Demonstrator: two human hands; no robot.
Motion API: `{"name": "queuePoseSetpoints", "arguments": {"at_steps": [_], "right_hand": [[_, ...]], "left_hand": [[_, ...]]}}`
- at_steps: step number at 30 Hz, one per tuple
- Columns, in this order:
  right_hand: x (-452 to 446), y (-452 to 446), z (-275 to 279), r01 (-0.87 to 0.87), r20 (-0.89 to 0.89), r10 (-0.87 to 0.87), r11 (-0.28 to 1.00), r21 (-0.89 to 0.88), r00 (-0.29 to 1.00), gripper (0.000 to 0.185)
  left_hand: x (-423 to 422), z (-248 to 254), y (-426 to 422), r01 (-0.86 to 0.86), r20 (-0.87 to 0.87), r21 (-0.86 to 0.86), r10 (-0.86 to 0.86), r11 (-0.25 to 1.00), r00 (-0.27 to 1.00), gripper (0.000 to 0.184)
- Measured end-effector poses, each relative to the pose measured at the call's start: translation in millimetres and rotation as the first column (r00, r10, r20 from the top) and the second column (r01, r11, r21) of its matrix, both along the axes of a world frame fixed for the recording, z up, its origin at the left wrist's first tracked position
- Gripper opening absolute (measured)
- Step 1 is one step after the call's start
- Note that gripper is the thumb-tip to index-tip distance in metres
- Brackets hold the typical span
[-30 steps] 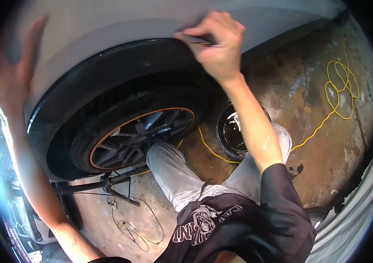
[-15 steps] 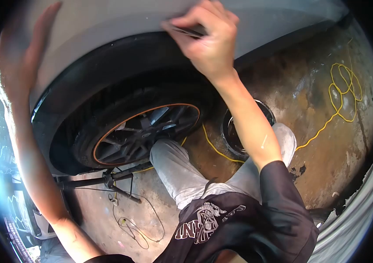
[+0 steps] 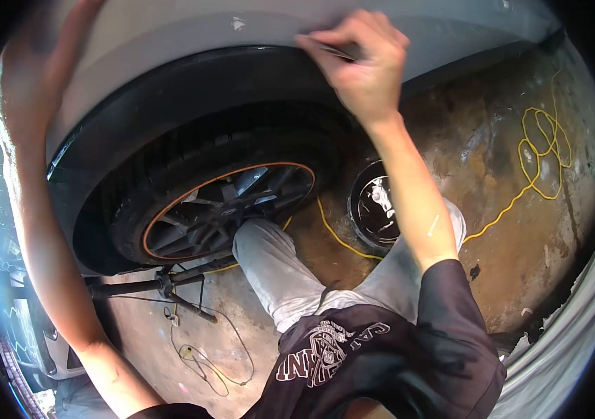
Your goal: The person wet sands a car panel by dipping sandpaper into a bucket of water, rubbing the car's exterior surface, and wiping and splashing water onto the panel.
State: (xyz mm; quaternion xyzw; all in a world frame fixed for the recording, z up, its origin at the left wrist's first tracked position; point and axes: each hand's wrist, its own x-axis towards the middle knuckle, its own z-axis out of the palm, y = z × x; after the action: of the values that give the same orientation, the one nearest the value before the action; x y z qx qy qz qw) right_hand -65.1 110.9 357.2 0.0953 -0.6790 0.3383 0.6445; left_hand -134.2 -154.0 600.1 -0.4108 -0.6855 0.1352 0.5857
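Note:
My right hand (image 3: 371,66) is closed in a pinch on a thin dark flat piece (image 3: 339,52), whose kind I cannot make out. Its fingertips are at the grey car body panel (image 3: 172,35), just above the black wheel arch trim (image 3: 193,78). On the left, my left hand (image 3: 39,77) lies against the same panel, thumb spread from the fingers; its fingertips run into the dark edge of the view. A small whitish mark (image 3: 238,24) shows on the panel between my hands.
Below the arch is a tire (image 3: 126,222) with an orange-ringed wheel (image 3: 228,213). A black bucket (image 3: 359,216) stands beside my knee. Yellow cord (image 3: 514,206) and a thin cable (image 3: 252,356) lie on the floor. A black stand (image 3: 166,283) is at lower left, plastic sheeting (image 3: 563,342) at right.
My right hand has moved right along the panel, still pinching the thin piece. My left hand stays against the panel. The whole view has shifted slightly, and more of the bucket shows.

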Motion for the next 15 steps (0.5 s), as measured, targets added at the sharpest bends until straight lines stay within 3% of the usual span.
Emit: {"name": "queuePoseSetpoints", "arguments": {"at_steps": [1, 2, 5, 6, 8, 10, 11, 12, 13, 15], "right_hand": [[-4.8, 18.2, -23.6, 0.036, 0.023, -0.036, 0.999, -0.015, 0.999, 0.023], [-3.4, 17.7, -38.2, 0.016, 0.118, 0.002, 0.988, -0.151, 0.993, 0.023], [-11.6, -12.8, 4.6, -0.035, -0.098, 0.034, 0.999, -0.005, 0.995, 0.021], [-12.1, -28.0, 20.3, -0.187, -0.086, 0.181, 0.98, -0.063, 0.98, 0.021], [-18.6, -28.6, 18.1, -0.226, -0.123, 0.219, 0.973, -0.047, 0.968, 0.021], [-2.3, -8.8, 0.4, -0.018, 0.013, 0.018, 1.0, 0.011, 1.0, 0.021], [-11.0, 3.4, -26.8, -0.045, -0.021, 0.044, 0.996, -0.072, 0.999, 0.021], [-2.8, 1.8, -24.7, -0.007, 0.064, 0.017, 0.989, -0.15, 0.998, 0.022], [-5.1, -2.4, -20.8, -0.03, 0.007, 0.032, 0.989, -0.143, 0.999, 0.022], [-9.2, -27.5, 5.0, -0.104, -0.112, 0.094, 0.991, -0.086, 0.989, 0.023]], "left_hand": [[-0.6, -0.6, 0.9, 0.017, 0.004, 0.002, -0.017, 1.0, 1.0, 0.065], [-0.6, -0.9, 2.2, 0.037, 0.01, 0.002, -0.037, 0.999, 0.999, 0.065], [1.0, -9.9, 14.4, 0.153, 0.096, 0.011, -0.153, 0.988, 0.984, 0.066], [0.4, -11.4, 18.6, 0.2, 0.138, 0.016, -0.2, 0.98, 0.97, 0.066], [-2.7, -14.1, 20.6, 0.271, 0.157, 0.032, -0.273, 0.962, 0.949, 0.066], [-2.4, -5.9, 13.2, 0.296, 0.179, 0.005, -0.292, 0.955, 0.94, 0.067], [-0.8, -0.7, 11.6, 0.291, 0.183, -0.012, -0.284, 0.957, 0.941, 0.068], [1.5, 4.3, 10.3, 0.286, 0.187, -0.028, -0.276, 0.958, 0.943, 0.068], [5.8, 6.2, 9.6, 0.056, 0.024, -0.063, -0.055, 0.996, 0.998, 0.07], [11.1, 4.7, 13.5, -0.18, -0.136, -0.075, 0.169, 0.981, 0.976, 0.071]]}}
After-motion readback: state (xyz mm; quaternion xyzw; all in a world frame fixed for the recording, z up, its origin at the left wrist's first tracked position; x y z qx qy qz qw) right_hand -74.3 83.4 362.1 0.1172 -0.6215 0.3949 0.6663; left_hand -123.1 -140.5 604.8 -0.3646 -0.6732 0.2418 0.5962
